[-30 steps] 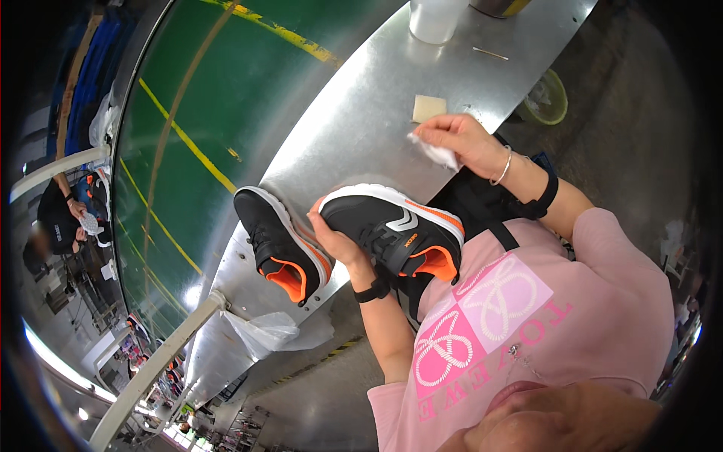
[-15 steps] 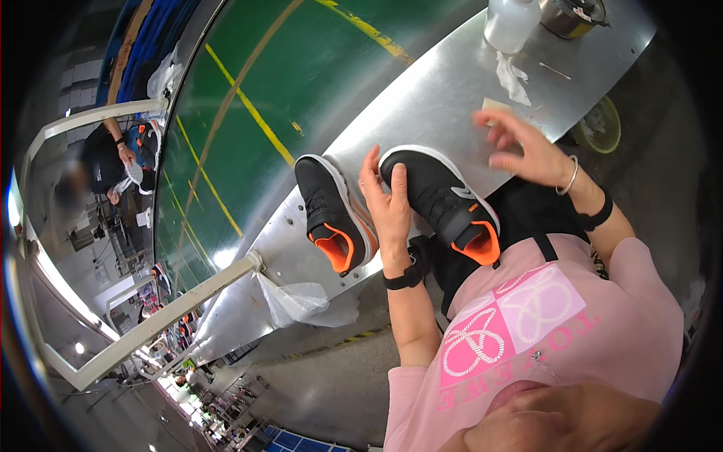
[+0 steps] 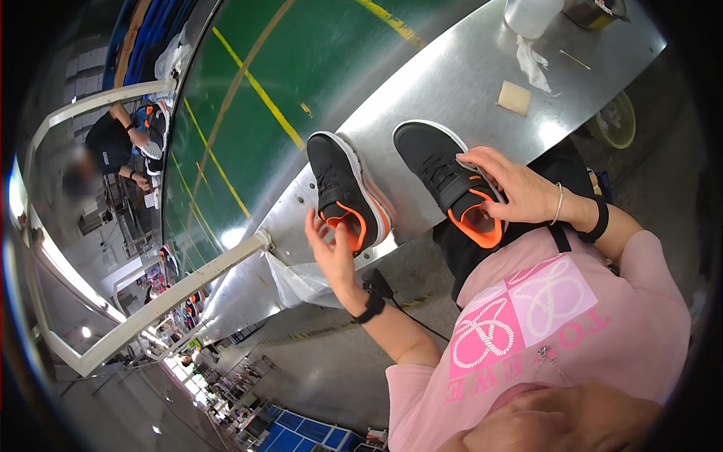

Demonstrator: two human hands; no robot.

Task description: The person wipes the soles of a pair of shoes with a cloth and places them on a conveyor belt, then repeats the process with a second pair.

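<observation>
Two black sneakers with orange linings and white soles lie side by side on the metal table [image 3: 444,83], toes pointing away from me. My right hand [image 3: 520,187] is closed on the right-hand sneaker [image 3: 431,160], fingers along its outer side and thumb at the collar opening. At the heel end of the left-hand sneaker [image 3: 337,175] is my left hand [image 3: 333,252], thumb and fingers apart around the near edge of its opening. Whether those fingers press on the collar, I cannot tell.
A pale sponge [image 3: 514,98], a crumpled white tissue [image 3: 532,64], a cotton swab [image 3: 575,60], a whitish bottle [image 3: 531,16] and a metal pot [image 3: 595,10] stand or lie at the right. A white frame [image 3: 181,297] rises at the left, near a plastic bag [image 3: 297,282]. Another person works beyond.
My left hand has left the right-hand sneaker for the left-hand one's heel. My right hand has come down from near the sponge and taken hold of the right-hand sneaker.
</observation>
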